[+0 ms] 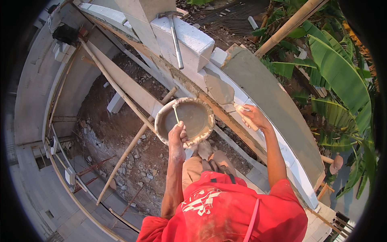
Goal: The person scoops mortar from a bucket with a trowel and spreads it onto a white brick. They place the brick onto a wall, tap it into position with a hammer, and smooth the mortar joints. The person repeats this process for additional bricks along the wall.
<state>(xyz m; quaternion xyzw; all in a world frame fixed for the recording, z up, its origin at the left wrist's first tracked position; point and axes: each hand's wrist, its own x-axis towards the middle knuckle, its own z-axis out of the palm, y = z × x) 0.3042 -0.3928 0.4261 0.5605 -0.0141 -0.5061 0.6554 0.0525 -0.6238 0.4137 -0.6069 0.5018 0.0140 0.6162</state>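
My left hand [177, 137] is closed round the thin cord handle [176, 113] of a round mortar bucket [210, 111]. Wet grey mortar [191, 117] lies inside it, and the rim is crusted with dried mortar. In my right hand [256, 117] is the light wooden handle of a trowel [219, 86]. Its broad blade, grey with mortar, is over the top of the white block wall [240, 94]; whether it touches cannot be told. Beyond the trowel, a hammer [175, 42] rests across a white block [193, 38].
A grey mortar-coated slab [272, 109] runs along the wall's right side. Bamboo poles [117, 90] cross on the left above rubble-strewn ground [133, 161]. Banana leaves [342, 72] and another bamboo pole [288, 28] stand at the right. A dark bucket [65, 34] sits far left.
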